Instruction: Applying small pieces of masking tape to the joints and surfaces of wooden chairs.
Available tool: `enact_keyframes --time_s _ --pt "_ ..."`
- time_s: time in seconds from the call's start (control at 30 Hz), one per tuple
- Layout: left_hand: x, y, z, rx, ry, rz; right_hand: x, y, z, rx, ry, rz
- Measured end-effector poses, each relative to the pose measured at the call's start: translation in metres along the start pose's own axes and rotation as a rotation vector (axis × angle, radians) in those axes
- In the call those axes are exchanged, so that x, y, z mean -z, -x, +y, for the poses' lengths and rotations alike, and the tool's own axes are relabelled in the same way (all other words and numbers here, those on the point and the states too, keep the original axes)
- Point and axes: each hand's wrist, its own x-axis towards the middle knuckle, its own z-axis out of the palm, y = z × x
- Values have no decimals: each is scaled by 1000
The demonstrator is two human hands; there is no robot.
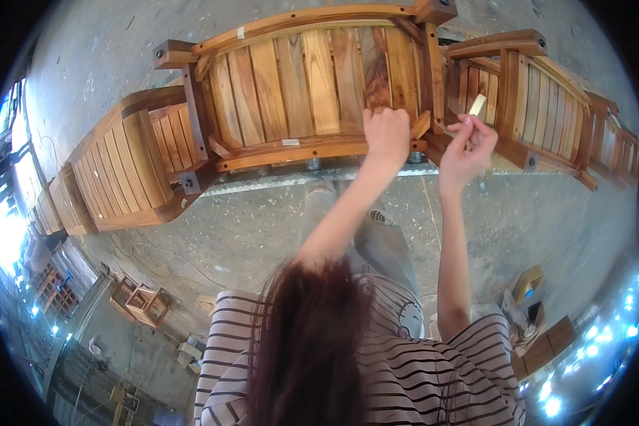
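Note:
In front of me a slatted wooden piece of furniture lies across the view, its slats varying from light to dark brown. My left hand rests in a closed fist over its near rail, close to the right end. Whatever that fist may hold is hidden. My right hand is raised beside the right-hand post, fingers pinched. At its fingertips sticks up a small pale yellow strip, whose exact kind I cannot make out. A small white tag lies on the near rail.
More slatted wooden furniture stands in a row at the left and right. A metal-edged support runs under the near side. Behind me on the concrete floor are a small wooden frame and brown boxes.

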Motion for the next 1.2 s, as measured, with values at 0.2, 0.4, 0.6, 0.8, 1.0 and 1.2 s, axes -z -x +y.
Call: enact_keyframes --time_s 0.2,0.4,0.6,0.8,1.0,1.2 --pt "16 -11 -27 -70 234 -235 0 -1 -5 -1 37 -13" --pt "105 5 -135 -46 73 -73 0 -3 -6 -6 78 -23" --pt "128 24 -188 -59 -102 -221 1 -3 -7 22 90 -56" --pt "118 27 -196 -103 -62 -192 2 -2 -12 15 56 -118" --pt "117 30 -201 -84 -75 -184 2 -5 -11 9 64 -79" --pt "119 29 -201 -119 -62 -173 2 -4 -12 -3 82 -81"
